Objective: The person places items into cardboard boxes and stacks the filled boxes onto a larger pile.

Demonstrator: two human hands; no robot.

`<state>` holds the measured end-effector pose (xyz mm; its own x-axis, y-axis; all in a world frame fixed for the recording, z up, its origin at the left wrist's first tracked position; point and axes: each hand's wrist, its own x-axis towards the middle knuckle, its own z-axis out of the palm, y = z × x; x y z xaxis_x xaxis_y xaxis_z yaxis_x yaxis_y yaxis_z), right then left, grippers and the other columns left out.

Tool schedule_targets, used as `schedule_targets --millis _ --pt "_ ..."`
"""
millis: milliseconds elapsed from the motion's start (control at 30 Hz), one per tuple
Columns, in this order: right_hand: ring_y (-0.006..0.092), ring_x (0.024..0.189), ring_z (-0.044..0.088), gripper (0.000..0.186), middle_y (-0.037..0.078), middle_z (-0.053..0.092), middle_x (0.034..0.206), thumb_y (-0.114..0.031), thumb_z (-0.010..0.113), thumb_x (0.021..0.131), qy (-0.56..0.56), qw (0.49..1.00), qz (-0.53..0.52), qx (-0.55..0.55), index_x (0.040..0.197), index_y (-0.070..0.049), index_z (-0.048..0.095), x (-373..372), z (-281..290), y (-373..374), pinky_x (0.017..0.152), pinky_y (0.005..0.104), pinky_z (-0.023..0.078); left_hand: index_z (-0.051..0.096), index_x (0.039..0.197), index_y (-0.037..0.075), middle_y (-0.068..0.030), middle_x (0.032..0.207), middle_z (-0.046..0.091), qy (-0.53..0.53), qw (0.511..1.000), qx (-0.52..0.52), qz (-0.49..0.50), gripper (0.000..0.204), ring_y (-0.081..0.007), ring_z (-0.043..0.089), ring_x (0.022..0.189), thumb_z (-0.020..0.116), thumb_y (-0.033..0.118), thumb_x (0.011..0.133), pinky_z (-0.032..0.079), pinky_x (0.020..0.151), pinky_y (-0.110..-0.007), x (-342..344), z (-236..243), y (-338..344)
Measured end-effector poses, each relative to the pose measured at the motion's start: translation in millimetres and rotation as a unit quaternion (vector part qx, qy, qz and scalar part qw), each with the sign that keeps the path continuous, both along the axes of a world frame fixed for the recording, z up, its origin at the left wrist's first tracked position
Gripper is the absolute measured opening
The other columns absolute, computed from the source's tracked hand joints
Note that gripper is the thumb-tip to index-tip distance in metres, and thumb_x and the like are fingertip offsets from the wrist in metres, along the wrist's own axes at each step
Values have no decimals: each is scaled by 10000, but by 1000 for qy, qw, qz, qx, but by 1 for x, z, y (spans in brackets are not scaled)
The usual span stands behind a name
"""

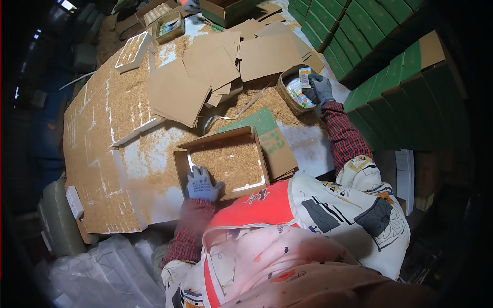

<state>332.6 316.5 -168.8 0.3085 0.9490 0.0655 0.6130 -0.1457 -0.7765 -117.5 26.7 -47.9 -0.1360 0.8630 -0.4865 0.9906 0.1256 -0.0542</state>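
Observation:
My left hand [203, 185], in a grey work glove, rests over the near left corner of an open cardboard box [262, 161]. Its fingers are apart and its thumb points right; nothing shows in it. Tan shavings [226, 156] fill the box inside a white lining. At the right, my gloved right hand [322, 88] reaches over the rim of a round tub [284, 94] of small printed packets. The fingers are closed at a colourful upright packet [304, 77]; the fingertips are partly hidden.
Flat cardboard sheets [208, 72] lie piled beyond the box. Stacked green cartons [390, 95] stand along the right. Shavings-covered white foam blocks [128, 110] cover the left side. Another person's gloved hand [191, 5] shows at the top, near a second packet container [169, 28].

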Motion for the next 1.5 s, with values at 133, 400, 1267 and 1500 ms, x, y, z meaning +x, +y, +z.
schedule_targets --millis 133,400,1267,1500 --pt "169 884 650 254 113 691 978 -53 646 802 267 957 57 96 1050 -7 671 -64 56 -47 801 287 496 518 1175 -38 -206 1184 528 -44 993 -107 -18 710 -365 565 1061 700 476 721 491 898 -398 -11 -17 23" --pt "331 1168 499 433 139 584 1182 -274 694 792 -105 846 502 144 1162 -72 595 -227 160 -239 1014 446 354 658 1028 49 -144 969 668 -263 936 234 -22 444 -288 647 901 613 452 848 501 822 -380 -62 39 133" --pt "373 1106 535 407 199 583 1159 -195 702 787 -35 962 193 190 1136 -15 597 -220 130 -281 960 444 407 53 1499 192 -166 1544 53 32 967 125 -219 1238 -386 80 1416 710 712 587 124 1069 -659 -18 -55 223" --pt "368 1121 522 396 196 580 1174 -190 699 791 -49 972 156 169 1134 -21 598 -202 124 -299 974 443 390 455 1310 144 -137 1247 546 -109 965 135 -198 521 -327 562 1102 593 182 809 498 871 -416 -13 -69 245"
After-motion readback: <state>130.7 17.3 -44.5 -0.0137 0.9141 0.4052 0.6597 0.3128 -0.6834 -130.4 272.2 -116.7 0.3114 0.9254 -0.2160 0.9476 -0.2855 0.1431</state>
